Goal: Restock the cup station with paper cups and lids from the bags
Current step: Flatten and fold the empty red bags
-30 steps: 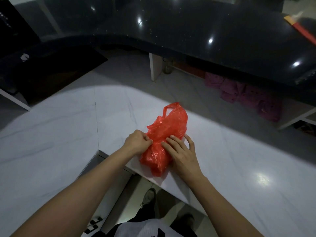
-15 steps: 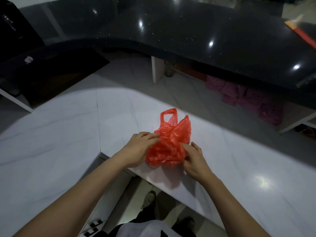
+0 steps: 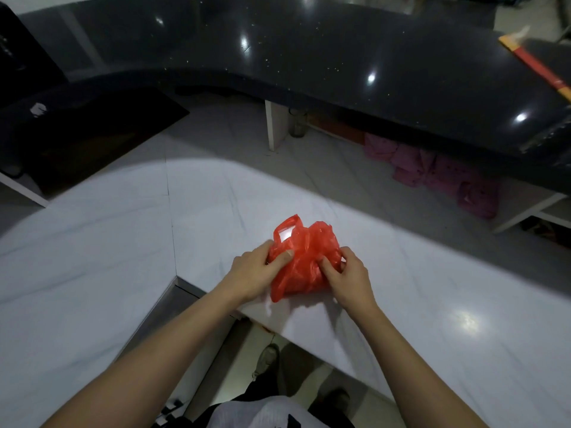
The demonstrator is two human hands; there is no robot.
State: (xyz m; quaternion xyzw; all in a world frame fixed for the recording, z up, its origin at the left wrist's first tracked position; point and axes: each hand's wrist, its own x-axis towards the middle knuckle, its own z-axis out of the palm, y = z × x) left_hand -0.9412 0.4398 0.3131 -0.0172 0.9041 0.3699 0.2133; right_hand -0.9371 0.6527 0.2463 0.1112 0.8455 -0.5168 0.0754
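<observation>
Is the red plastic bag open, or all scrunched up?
Scrunched up. The crumpled red plastic bag sits bunched on the white marble counter, both hands gripping it: left hand, right hand. No mouth or contents show.

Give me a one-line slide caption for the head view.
Both hands, left hand and right hand, grip a crumpled red plastic bag on the white marble counter.
</observation>
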